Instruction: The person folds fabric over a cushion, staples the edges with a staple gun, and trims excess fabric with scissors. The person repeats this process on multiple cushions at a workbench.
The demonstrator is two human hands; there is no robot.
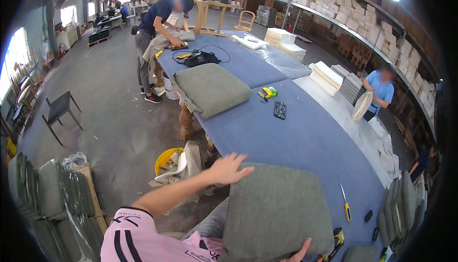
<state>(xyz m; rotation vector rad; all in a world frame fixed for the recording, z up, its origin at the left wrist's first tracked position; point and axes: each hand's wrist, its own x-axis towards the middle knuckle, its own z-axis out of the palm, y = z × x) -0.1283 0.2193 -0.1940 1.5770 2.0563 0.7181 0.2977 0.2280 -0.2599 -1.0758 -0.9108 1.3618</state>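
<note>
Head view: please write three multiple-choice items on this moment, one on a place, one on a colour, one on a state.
1. Where does the yellow-handled screwdriver lie?
A. on the blue table top, right of the near cushion
B. in the yellow bucket
C. on the dark chair

2. What colour is the near cushion?
A. red
B. grey-green
C. white

3. How is the left hand placed?
A. closed around a tool
B. inside the bucket
C. spread open on the cushion's far left corner

Answers:
1 A, it lies on the blue table beside the cushion.
2 B, its fabric is grey-green like the far cushion.
3 C, the fingers are splayed flat on the corner, while the right hand grips the near edge.
</note>
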